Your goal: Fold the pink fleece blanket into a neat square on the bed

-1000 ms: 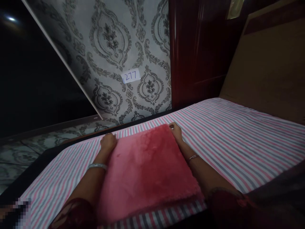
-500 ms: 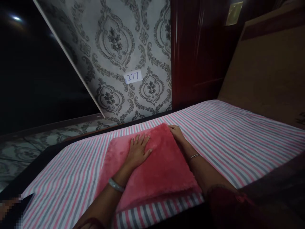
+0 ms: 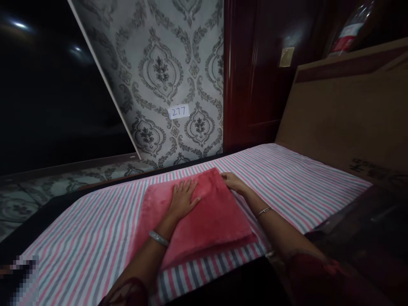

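A pinkish-red plush cloth [image 3: 219, 212] lies folded into a flat rectangle on a striped sheet [image 3: 105, 221]. My left hand [image 3: 184, 199] rests palm down on its upper middle, fingers spread. At the cloth's far right corner is my right hand [image 3: 234, 182], its fingers closed around the edge there; the fingertips are partly hidden. The cloth's near edge shows more than one layer, slightly apart at the right.
A large dark screen [image 3: 57, 93] stands at the left against patterned wallpaper, which bears a paper label [image 3: 179, 111] reading 277. On the right, a cardboard box [image 3: 338, 114] leans beside the sheet, with a plastic bottle [image 3: 349, 34] behind its top. A blurred patch covers the lower left corner.
The cloth's right side has shifted inward to the left, and its near right corner lies farther in. My right hand has moved slightly left with it. The view has tilted up and turned right.
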`<act>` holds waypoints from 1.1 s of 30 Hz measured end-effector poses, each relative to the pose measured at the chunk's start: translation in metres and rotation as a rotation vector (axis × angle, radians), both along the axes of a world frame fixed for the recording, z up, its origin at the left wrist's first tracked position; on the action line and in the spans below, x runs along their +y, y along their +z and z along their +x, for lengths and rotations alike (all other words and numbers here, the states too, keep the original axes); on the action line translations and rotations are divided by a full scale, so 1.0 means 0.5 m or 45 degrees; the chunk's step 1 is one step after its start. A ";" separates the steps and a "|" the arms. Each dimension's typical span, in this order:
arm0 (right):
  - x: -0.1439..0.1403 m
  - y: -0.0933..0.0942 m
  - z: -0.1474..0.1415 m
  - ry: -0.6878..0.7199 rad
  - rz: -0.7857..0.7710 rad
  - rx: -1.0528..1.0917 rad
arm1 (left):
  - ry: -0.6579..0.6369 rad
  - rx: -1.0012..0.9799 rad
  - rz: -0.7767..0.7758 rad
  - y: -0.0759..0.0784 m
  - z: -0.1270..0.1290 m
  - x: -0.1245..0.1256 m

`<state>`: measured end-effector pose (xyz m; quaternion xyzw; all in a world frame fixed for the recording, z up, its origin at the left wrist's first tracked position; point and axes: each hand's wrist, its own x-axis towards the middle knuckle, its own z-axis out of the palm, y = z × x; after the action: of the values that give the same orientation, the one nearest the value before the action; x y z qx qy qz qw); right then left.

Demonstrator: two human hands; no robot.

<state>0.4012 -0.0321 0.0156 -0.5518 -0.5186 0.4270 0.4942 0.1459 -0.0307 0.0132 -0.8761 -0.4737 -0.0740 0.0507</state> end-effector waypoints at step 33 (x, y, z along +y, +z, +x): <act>-0.210 -0.043 0.006 0.072 -0.198 0.272 | -0.362 -0.054 -0.265 0.059 0.056 -0.103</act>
<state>0.4041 -0.1371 -0.0060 -0.5250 -0.4437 0.5361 0.4900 0.1738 -0.0821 0.0429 -0.9330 -0.3512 -0.0494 -0.0613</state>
